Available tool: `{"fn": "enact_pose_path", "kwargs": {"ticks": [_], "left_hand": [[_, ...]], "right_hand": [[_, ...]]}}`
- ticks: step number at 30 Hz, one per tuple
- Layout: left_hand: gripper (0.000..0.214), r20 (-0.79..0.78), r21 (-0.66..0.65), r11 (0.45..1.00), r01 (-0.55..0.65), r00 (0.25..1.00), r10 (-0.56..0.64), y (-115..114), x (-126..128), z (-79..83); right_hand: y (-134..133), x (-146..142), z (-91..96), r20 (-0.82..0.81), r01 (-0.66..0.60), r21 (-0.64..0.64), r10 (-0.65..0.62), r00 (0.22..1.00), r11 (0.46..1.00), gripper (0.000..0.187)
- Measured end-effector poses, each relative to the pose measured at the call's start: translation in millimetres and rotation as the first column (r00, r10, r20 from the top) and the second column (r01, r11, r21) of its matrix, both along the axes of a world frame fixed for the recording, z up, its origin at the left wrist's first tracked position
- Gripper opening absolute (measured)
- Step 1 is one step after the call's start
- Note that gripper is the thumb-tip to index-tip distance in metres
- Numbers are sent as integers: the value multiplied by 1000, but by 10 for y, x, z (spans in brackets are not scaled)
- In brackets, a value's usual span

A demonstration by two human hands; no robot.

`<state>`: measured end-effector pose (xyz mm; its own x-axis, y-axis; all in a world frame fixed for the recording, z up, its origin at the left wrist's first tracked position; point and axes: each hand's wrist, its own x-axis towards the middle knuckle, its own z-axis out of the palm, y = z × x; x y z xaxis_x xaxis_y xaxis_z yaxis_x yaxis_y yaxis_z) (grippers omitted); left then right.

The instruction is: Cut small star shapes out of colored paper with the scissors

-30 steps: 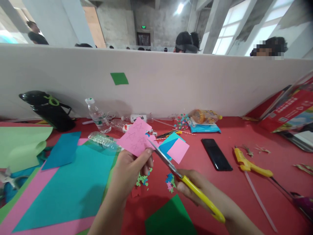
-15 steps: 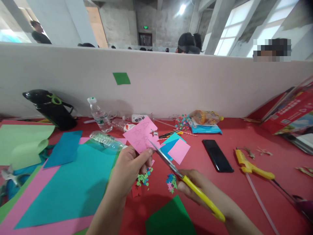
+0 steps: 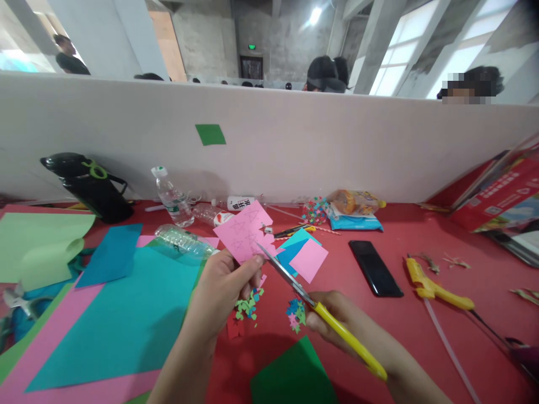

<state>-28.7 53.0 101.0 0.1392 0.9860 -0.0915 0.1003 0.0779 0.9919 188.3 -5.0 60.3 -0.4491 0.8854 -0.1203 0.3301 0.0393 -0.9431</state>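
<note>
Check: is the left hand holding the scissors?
No, the right hand grips the yellow-handled scissors, while the left hand pinches the pink paper.

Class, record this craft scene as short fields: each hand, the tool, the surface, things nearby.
left hand: pinches pink paper, lifted off the table
pink paper: stars drawn on it
right hand: grips scissors by yellow handles
scissors: blade tips at the paper's lower edge
table: red, with teal sheet and small cut-outs
nearby: phone, glue gun, right of the hands
</note>
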Motion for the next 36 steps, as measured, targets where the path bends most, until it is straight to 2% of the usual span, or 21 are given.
{"fn": "enact_pose_path", "kwargs": {"ticks": [10, 18, 26, 28, 31, 36], "left_hand": [[40, 3, 8, 1000, 5, 1000, -5, 9, 9, 8], [38, 29, 11, 1000, -5, 1000, 4, 15, 31, 6], [30, 102, 41, 999, 32, 994, -36, 15, -7, -7], [23, 151, 75, 997, 3, 988, -15, 23, -32, -32], [15, 213, 89, 991, -103, 974, 82, 36, -57, -79], [18, 292, 75, 992, -101, 954, 75, 18, 4, -112]], "right_hand": [[2, 1, -45, -2, 11, -17, -11, 1000, 1000, 53], [0, -29, 39, 8, 21, -37, -20, 1000, 999, 55], [21, 37, -111, 35, 17, 14, -18, 999, 1000, 52], [22, 44, -96, 34, 8, 10, -9, 999, 1000, 51], [8, 33, -35, 15, -6, 3, 5, 1000, 1000, 52], [-29, -19, 50, -80, -33, -32, 31, 996, 999, 55]]}}
